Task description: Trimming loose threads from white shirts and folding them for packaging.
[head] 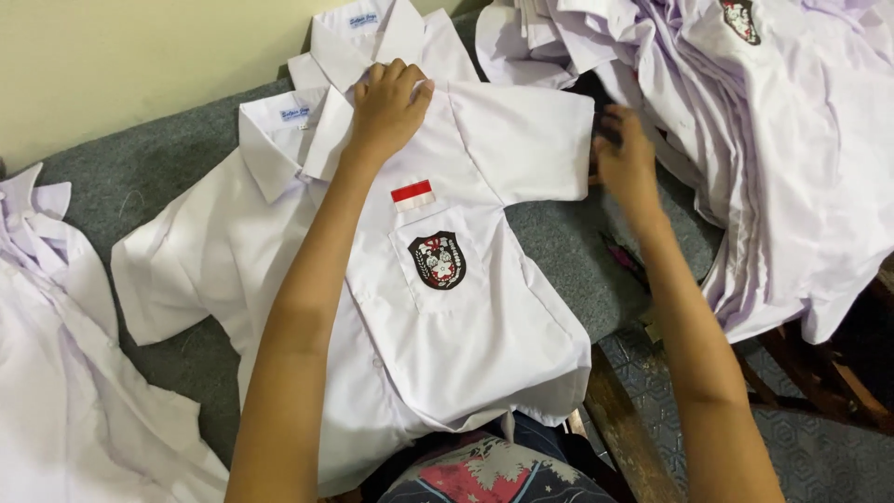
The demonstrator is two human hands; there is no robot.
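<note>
A small white short-sleeved shirt [447, 307] lies face up on a grey felt-covered table [158, 158]. It has a red-and-white patch and a black shield badge [438, 260] on its chest pocket. My left hand [386, 107] presses down on the shirt's shoulder beside the collar [279, 140]. My right hand [626, 163] pinches the hem of the shirt's right-side sleeve [535, 140]. A second white shirt [382, 37] lies underneath, its collar showing beyond the first.
A tall heap of white shirts [773, 140] fills the right side, one with the same badge. More white cloth [56, 373] lies at the left. A pale wall [140, 56] runs behind. A wooden table edge [624, 428] and patterned floor show lower right.
</note>
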